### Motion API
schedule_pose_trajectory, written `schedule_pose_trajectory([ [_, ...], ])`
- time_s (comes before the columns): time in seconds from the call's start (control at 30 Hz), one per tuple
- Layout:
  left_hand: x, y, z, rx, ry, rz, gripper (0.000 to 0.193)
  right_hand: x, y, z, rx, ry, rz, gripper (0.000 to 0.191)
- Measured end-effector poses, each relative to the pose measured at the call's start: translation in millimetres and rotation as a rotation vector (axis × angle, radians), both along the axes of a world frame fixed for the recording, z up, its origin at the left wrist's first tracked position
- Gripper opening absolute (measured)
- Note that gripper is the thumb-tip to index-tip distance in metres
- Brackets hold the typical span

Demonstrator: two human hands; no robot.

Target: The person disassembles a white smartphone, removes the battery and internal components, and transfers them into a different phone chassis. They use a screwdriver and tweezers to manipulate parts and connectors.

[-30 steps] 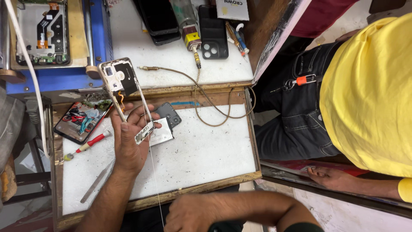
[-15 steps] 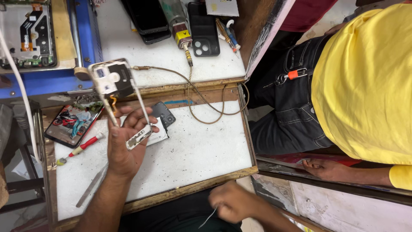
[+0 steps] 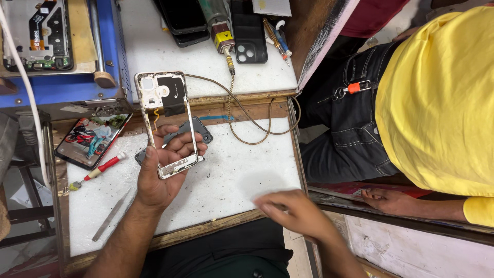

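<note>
- Lying at the far left on a blue-edged stand (image 3: 110, 62) is an opened phone (image 3: 38, 33) with its circuit board exposed, and a white cable (image 3: 23, 92) curves down past it.
- Below that, a phone with a lit colourful screen (image 3: 90, 140) rests at the left edge of the white work mat (image 3: 231, 175); just beside it lie a red-handled screwdriver (image 3: 100, 169) and, nearer the person, a flat metal pry tool (image 3: 110, 215).
- The left hand (image 3: 162, 172) is closed around the lower end of a silver phone frame (image 3: 167, 121), fingers curled through its open middle and thumb on its left rail; the frame stands tilted up off the mat, its camera end away from the person.
- A dark grey phone part (image 3: 198, 131) sits behind the frame, touching the fingers; whether the hand holds it or it lies on the mat I cannot tell.
- A braided brown cable (image 3: 242, 121) loops over the mat's far edge from a yellow-collared tool (image 3: 224, 38), next to a black phone case (image 3: 248, 33) and dark phones (image 3: 182, 20).
- The right hand (image 3: 293, 213) is blurred at the mat's near right corner, palm down, fingers loosely spread, holding nothing that can be seen.
- At the right sits another person in a yellow shirt (image 3: 437, 98) and dark jeans, one hand (image 3: 391, 200) resting on a ledge.
</note>
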State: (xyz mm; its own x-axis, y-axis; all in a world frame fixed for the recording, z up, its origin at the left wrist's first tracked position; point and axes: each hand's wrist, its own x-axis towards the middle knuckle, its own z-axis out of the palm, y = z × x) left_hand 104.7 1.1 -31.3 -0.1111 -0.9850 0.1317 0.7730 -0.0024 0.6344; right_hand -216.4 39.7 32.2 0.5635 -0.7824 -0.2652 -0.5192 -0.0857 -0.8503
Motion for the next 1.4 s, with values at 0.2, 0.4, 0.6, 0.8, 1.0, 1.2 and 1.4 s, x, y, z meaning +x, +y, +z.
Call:
schedule_pose_trajectory([
  [0.2,-7,-1,9,-0.033,-0.093,-0.001,0.067,126,-63,-37,0.184,-0.318,-0.133,0.035],
  [0.4,-9,-4,17,-0.107,-0.372,0.104,0.071,152,-87,-36,0.149,-0.350,-0.101,0.031],
  [0.6,-11,-5,8,-0.068,-0.449,0.091,0.069,153,-87,-48,0.156,-0.485,-0.093,0.028],
  [0.8,-11,-8,3,-0.079,-0.409,0.070,0.069,152,-87,-49,0.196,-0.519,-0.130,0.028],
  [1.0,-9,-9,-1,-0.056,-0.376,0.052,0.075,151,-88,-53,0.214,-0.489,-0.160,0.027],
  [1.2,-7,-7,-4,0.032,-0.242,0.025,0.078,150,-85,-55,0.219,-0.513,-0.136,0.024],
  [1.4,-10,-8,-5,-0.044,-0.361,0.041,0.073,151,-86,-56,0.267,-0.495,-0.224,0.028],
])
